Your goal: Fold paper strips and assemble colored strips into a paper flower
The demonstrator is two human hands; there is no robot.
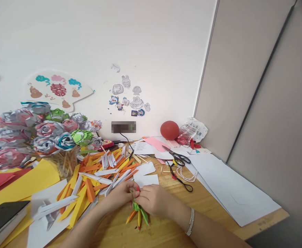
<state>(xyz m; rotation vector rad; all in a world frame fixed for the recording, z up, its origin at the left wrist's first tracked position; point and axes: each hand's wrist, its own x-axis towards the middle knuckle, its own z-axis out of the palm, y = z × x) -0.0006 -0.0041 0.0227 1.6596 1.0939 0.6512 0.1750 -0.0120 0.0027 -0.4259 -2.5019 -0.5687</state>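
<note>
Low over the wooden table, both my hands meet at a small folded-paper piece [137,207] with green, orange, yellow and red pointed strips. My left hand [120,196] is closed, thumb and fingers pinching its upper end, where a red tip shows. From the other side my right hand [156,200] grips it with bent fingers, and a beaded bracelet [190,222] circles that wrist. The strips fan out below my fingers toward the table's near side. My hands hide most of the upper part of the piece.
Left of my hands lies a heap of folded orange, yellow and white paper strips [89,187]. Paper flowers [50,129] stand behind it. Black scissors [178,158], a bead string [187,178], a red balloon [169,130] and white sheets [231,189] lie to the right.
</note>
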